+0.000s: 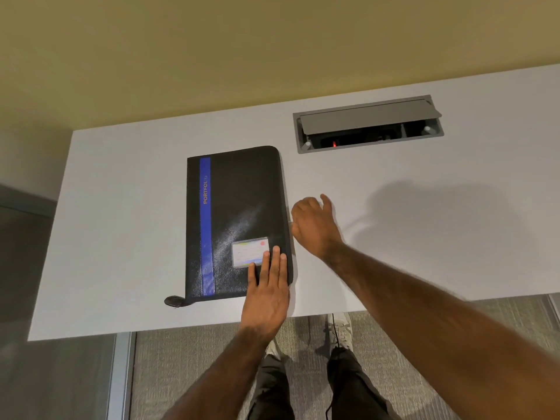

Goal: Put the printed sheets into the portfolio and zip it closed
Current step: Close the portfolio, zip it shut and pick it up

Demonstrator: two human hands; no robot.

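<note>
On the white table (121, 207) lies the black portfolio (242, 201), flat, its long side running near to far. The left hand (266, 295) presses its near right corner with straight fingers (275, 262). The right hand (313, 222) sits just right of the long right edge, about halfway along. Its fingers curl out of sight, so I cannot tell if they pinch anything. No printed sheets show.

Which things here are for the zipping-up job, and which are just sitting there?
For the job:
portfolio, cover closed
left hand, pressing flat on its near corner
right hand, at its right edge
No printed sheets show.

Just there:
table
cable box set in the table, lid raised
</note>
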